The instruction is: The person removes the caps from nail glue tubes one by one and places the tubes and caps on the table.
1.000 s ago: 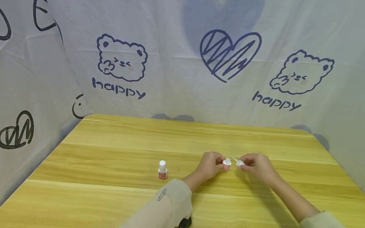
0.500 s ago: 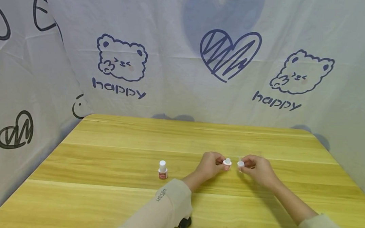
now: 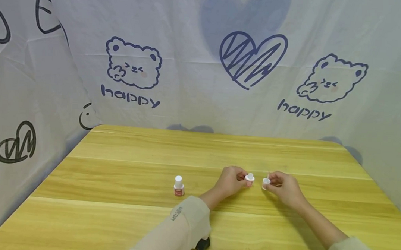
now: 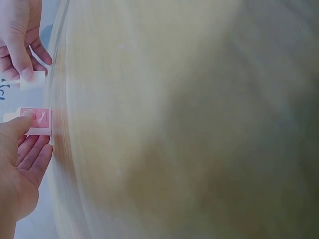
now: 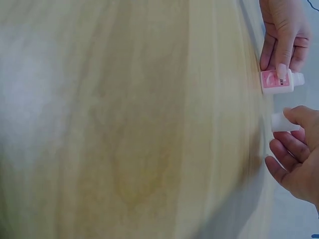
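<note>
Pinches a white cap (image 4: 35, 81) in the right hand (image 3: 286, 186), thin stem (image 4: 15, 81) up, just right of an open pink-labeled bottle (image 3: 250, 182) and apart from it. Grips that bottle upright at the fingertips of the left hand (image 3: 231, 181), with long axis roughly parallel to the cap's. Also pictured, well left and slightly nearer on the counter (image 3: 115, 225): a second bottle (image 3: 179, 189), capped and upright.
</note>
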A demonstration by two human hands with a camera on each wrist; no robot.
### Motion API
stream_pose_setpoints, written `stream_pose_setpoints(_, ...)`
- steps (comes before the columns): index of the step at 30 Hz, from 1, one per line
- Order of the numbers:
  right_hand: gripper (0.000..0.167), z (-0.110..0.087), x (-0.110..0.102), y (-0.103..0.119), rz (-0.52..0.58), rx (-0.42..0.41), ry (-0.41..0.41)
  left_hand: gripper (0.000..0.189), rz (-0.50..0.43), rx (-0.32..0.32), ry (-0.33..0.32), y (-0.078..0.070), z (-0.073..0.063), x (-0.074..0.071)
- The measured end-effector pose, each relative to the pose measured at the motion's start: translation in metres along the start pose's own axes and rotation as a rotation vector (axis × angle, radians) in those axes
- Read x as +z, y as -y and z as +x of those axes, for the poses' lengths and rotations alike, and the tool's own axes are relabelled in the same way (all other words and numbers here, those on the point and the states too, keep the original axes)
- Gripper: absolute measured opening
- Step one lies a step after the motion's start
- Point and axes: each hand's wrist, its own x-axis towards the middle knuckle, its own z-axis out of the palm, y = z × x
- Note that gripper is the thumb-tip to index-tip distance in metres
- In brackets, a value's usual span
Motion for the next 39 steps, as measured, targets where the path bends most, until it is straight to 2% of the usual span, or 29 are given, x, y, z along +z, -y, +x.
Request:
stream_pose_setpoints(12,0.019,0.0016,0.0062,-0.005,0.018,0.0,-0.048,0.019,0.006,0.008,-0.002,0.0008,-0.001,-0.0012)
stream_pose_setpoints(22,0.021,0.0026,0.0079,-0.0068,0.03,0.019,-0.041,0.022,-0.027,-0.01,0.015,-0.002,-0.0036,-0.0031)
stream_pose_setpoints(39,0.021,0.0019,0.0065,-0.0057,0.008,0.031,-0.046,0.024,-0.005,-0.014,0.044,-0.0034,-0.0047,-0.0057)
